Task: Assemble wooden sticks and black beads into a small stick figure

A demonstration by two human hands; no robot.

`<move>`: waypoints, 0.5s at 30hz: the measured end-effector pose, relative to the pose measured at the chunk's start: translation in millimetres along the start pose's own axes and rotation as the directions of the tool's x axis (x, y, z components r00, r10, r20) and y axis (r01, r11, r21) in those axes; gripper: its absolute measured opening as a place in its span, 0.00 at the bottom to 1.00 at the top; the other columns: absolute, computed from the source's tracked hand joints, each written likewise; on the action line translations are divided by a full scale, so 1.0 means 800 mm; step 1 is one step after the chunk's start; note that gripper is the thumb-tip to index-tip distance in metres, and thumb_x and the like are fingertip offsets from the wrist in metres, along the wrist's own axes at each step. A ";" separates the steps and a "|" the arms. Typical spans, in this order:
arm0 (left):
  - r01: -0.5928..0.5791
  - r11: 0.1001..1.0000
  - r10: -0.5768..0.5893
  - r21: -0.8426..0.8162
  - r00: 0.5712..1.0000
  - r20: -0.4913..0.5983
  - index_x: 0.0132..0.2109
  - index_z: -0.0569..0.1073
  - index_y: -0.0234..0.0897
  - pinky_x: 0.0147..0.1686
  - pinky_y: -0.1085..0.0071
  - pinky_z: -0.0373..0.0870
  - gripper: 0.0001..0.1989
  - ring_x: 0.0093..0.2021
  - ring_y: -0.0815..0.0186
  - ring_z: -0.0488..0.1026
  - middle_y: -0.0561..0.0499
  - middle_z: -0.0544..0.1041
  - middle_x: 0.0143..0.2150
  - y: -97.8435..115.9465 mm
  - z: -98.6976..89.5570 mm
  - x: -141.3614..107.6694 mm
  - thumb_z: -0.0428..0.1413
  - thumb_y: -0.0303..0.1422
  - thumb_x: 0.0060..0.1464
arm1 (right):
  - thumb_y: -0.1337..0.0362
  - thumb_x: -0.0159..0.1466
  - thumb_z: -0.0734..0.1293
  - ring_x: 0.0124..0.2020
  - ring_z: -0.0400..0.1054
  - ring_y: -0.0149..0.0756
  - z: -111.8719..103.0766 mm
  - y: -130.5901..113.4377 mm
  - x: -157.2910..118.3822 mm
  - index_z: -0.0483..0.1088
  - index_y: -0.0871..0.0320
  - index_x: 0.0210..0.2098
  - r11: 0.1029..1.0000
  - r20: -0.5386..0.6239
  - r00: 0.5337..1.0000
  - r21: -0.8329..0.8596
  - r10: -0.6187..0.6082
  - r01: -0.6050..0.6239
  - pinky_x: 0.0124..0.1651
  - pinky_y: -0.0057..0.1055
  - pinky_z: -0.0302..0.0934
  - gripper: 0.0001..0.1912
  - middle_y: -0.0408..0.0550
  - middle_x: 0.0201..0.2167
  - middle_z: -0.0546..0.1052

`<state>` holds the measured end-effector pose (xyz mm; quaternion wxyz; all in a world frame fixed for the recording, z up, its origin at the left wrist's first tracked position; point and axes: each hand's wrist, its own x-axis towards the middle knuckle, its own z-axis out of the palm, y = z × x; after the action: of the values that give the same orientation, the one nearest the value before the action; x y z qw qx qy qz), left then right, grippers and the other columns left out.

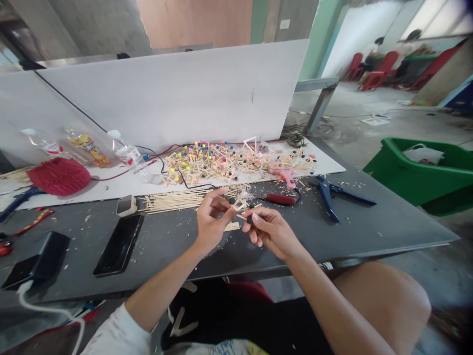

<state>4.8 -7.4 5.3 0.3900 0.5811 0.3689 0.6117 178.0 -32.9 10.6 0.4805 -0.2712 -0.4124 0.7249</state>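
Between my hands, above the front of the grey table, is a small wooden stick figure (241, 205) with a black ball (250, 219) at one end. My left hand (214, 217) pinches one end of it between thumb and finger. My right hand (271, 228) is closed on the side with the black ball, thumb against it. Just behind my fingers lie a row of thin wooden sticks (173, 201) and a red-handled soldering iron (279, 199). A pink glue gun (286, 177) rests a little further back.
A heap of stick pieces with coloured balls (207, 160) covers the white board. Blue cutting pliers (327, 197) lie at right, a phone (120, 244) and black power bank (37, 259) at left. Plastic bottles (127, 154) lie behind. A green bin (402, 172) stands beyond the table's right edge.
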 end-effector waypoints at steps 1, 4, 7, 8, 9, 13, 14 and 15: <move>-0.001 1.000 0.001 -0.004 1.000 0.002 0.52 0.71 0.41 0.26 0.77 0.69 0.21 0.29 0.71 0.72 0.55 0.72 0.30 0.000 0.000 0.000 0.66 0.34 0.51 | 0.54 0.60 0.73 0.19 0.70 0.26 0.000 0.000 0.000 0.78 0.58 0.39 1.000 0.005 1.000 0.003 -0.004 0.004 0.18 0.20 0.62 0.14 0.46 0.26 0.79; -0.001 1.000 0.001 -0.002 1.000 0.007 0.52 0.71 0.41 0.27 0.77 0.69 0.21 0.29 0.71 0.72 0.55 0.72 0.30 0.000 0.000 -0.001 0.66 0.35 0.52 | 0.55 0.60 0.73 0.20 0.71 0.27 0.002 -0.001 0.000 0.78 0.58 0.39 1.000 0.012 1.000 -0.001 -0.020 0.020 0.19 0.21 0.64 0.14 0.47 0.27 0.80; -0.003 1.000 0.003 0.017 1.000 0.009 0.52 0.71 0.41 0.27 0.76 0.69 0.22 0.29 0.70 0.72 0.55 0.72 0.30 -0.001 -0.001 -0.001 0.66 0.36 0.52 | 0.55 0.59 0.74 0.20 0.71 0.27 0.003 -0.001 0.000 0.78 0.58 0.39 1.000 0.004 1.000 -0.014 -0.024 0.024 0.19 0.21 0.64 0.14 0.47 0.27 0.80; -0.005 1.000 0.005 0.019 1.000 0.008 0.52 0.71 0.41 0.27 0.76 0.69 0.22 0.29 0.70 0.72 0.55 0.72 0.30 -0.001 -0.001 -0.001 0.66 0.36 0.51 | 0.54 0.59 0.74 0.20 0.71 0.27 0.003 -0.001 0.000 0.78 0.57 0.39 1.000 0.004 1.000 -0.017 -0.025 0.025 0.19 0.21 0.64 0.14 0.47 0.27 0.80; -0.008 1.000 0.008 0.018 1.000 0.005 0.52 0.71 0.41 0.27 0.76 0.69 0.21 0.29 0.70 0.72 0.55 0.72 0.30 -0.002 -0.001 -0.001 0.66 0.36 0.51 | 0.54 0.59 0.74 0.20 0.71 0.27 0.003 0.000 0.000 0.78 0.57 0.39 0.999 0.003 1.000 -0.021 -0.027 0.027 0.19 0.21 0.64 0.14 0.46 0.27 0.80; -0.004 1.000 0.004 0.009 1.000 -0.007 0.51 0.71 0.41 0.26 0.77 0.69 0.21 0.29 0.71 0.71 0.56 0.72 0.30 -0.003 0.000 0.000 0.66 0.35 0.51 | 0.53 0.60 0.72 0.19 0.71 0.28 0.003 -0.001 0.000 0.77 0.57 0.40 0.998 -0.019 0.999 -0.048 -0.044 0.043 0.18 0.22 0.63 0.15 0.47 0.27 0.80; 0.005 1.000 -0.005 -0.001 1.000 -0.010 0.51 0.71 0.42 0.26 0.77 0.69 0.21 0.28 0.71 0.71 0.56 0.71 0.30 -0.004 0.000 0.001 0.66 0.35 0.51 | 0.53 0.61 0.72 0.19 0.71 0.29 0.002 -0.001 0.000 0.77 0.57 0.41 0.997 -0.028 0.998 -0.057 -0.052 0.051 0.18 0.22 0.63 0.15 0.47 0.27 0.80; 0.018 1.000 -0.018 -0.018 1.000 -0.009 0.51 0.72 0.42 0.25 0.77 0.68 0.21 0.28 0.72 0.70 0.56 0.71 0.30 -0.004 0.000 0.001 0.66 0.35 0.51 | 0.53 0.61 0.71 0.19 0.71 0.29 0.002 -0.002 0.000 0.77 0.57 0.42 0.996 -0.036 0.997 -0.067 -0.063 0.060 0.18 0.23 0.64 0.15 0.47 0.27 0.80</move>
<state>4.9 -5.1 2.5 0.3988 0.5715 0.3705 0.6141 177.5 -33.2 12.6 0.5012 -0.2878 -0.4349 0.6905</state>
